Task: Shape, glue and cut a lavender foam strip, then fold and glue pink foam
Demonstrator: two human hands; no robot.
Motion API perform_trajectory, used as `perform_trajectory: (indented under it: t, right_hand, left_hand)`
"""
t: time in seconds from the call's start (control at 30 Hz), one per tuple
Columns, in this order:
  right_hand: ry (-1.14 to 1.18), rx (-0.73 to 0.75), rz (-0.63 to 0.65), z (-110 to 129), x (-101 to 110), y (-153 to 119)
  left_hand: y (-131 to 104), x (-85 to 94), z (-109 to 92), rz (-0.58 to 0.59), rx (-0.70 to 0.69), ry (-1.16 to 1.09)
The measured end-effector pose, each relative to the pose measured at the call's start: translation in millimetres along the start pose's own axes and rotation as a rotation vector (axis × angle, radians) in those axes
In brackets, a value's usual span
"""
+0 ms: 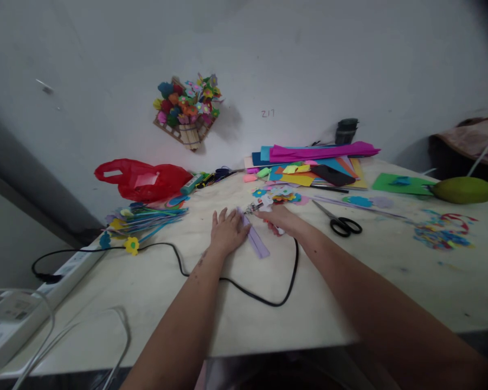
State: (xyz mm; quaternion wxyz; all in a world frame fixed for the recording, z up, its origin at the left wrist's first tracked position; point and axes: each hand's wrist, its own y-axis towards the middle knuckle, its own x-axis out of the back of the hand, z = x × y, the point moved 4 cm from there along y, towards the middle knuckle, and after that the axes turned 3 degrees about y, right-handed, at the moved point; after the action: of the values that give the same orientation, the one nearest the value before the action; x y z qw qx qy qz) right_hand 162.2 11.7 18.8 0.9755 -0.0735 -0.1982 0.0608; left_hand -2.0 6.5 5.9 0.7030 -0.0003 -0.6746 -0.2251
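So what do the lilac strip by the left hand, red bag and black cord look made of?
Strip: matte paper or thin foam, flat with straight edges; can't tell which.
Bag: probably thin plastic, slightly glossy, crumpled.
Cord: likely rubber or plastic, smooth, curving.

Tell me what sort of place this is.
Probably a craft workspace: coloured sheets and scissors lie on a table, and artificial-looking flowers hang on the wall.

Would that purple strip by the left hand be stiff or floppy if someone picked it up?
The purple strip is probably light and rather floppy, as it looks thin and narrow. The lengthwise lines on it may be folds, which could stiffen it a little. Lying flat, it seems unlikely to roll.
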Motion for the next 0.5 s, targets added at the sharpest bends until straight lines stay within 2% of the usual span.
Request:
perform_trajectory:
  t: [0.5]
  right_hand:
    - [0.042, 0.002, 0.132, -16, -2, 14]
  left_hand:
    - [2, -5.0, 4, 0.061, 0.013, 0.004]
